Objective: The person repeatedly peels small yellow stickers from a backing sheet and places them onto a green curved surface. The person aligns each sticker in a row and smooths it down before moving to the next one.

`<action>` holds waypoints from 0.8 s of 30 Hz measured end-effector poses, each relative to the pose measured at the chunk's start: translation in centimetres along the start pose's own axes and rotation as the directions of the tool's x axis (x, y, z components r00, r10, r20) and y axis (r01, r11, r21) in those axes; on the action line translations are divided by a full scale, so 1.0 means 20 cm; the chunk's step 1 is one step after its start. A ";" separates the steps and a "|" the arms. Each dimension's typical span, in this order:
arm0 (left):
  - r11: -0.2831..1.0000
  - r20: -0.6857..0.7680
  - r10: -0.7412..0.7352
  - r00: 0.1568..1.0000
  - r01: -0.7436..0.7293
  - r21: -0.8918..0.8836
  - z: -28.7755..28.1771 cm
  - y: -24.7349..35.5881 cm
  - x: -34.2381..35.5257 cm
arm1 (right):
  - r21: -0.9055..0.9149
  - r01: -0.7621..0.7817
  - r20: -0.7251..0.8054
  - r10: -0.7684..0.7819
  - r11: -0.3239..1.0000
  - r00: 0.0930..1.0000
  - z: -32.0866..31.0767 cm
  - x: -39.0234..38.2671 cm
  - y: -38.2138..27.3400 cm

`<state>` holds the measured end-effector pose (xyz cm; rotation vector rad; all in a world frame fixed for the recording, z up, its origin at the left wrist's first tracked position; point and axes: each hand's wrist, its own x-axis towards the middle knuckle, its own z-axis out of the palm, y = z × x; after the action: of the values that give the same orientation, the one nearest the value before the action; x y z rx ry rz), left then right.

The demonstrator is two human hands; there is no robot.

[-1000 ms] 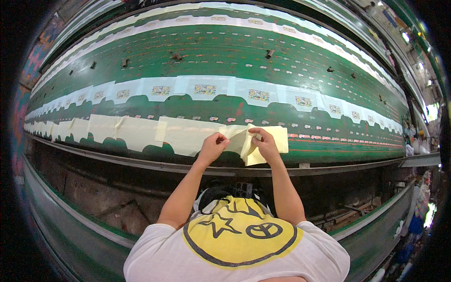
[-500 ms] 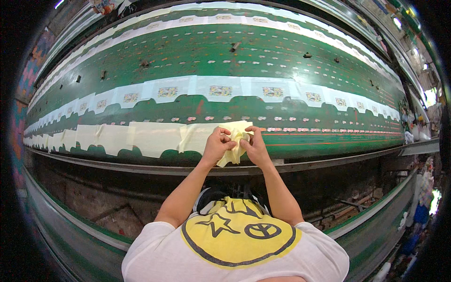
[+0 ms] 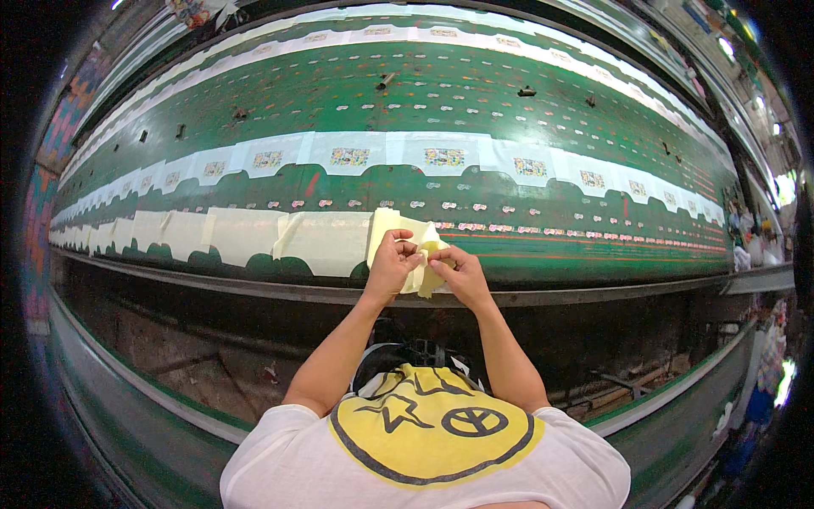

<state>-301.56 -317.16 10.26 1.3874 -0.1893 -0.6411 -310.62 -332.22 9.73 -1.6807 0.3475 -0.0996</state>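
Note:
A pale yellow fabric piece [image 3: 384, 222], partly bunched, is between my hands over the near edge of the long green table [image 3: 543, 265]. My left hand [image 3: 392, 267] pinches it with thumb and fingers closed at its middle. Opposite, my right hand [image 3: 460, 273] grips its right side between thumb and forefinger. A loose corner hangs down between the hands. Just left of it, a flat pale yellow panel [image 3: 326, 243] with a curved cut-out lies on the table, with several similar panels overlapping in a row further left.
Beyond the hands runs a row of white panels [image 3: 394, 149] with colourful printed rectangles. Small printed marks and dark clamp-like bits [image 3: 386, 81] dot the green surface. A metal rail [image 3: 585, 293] edges the table in front of me. Another green table edge [image 3: 110, 365] is nearer my body.
My hands and the fabric have shifted right along the row, off the last laid panel. The fabric is less crumpled, with its left part spread upright beside my left hand.

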 end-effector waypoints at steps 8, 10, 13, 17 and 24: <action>0.992 -0.053 -0.034 0.998 0.027 -0.122 0.00 0.08 -0.06 | 0.372 -0.077 -0.025 0.093 0.925 0.995 -0.13 0.10 0.05; 0.991 -0.058 -0.059 0.997 0.051 -0.126 -0.01 0.08 -0.05 | 0.261 -0.060 0.141 0.024 0.964 0.990 -0.11 0.11 -0.01; 0.972 -0.033 -0.187 0.982 0.180 -0.153 -0.01 0.03 -0.01 | 0.190 0.005 0.144 -0.033 0.982 0.989 -0.03 0.12 -0.07; 0.962 -0.039 -0.271 0.962 0.271 0.007 -0.02 0.00 0.02 | 0.110 -0.014 0.043 0.009 0.994 0.999 -0.06 0.13 -0.02; 0.887 0.091 -0.358 0.929 0.369 -0.277 -0.05 0.03 0.06 | 0.088 -0.102 0.046 0.099 0.991 0.994 -0.12 0.16 0.00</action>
<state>-299.95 -316.82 10.33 1.1326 0.1391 -0.9673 -308.26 -335.31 9.61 -1.5706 0.3904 -0.0060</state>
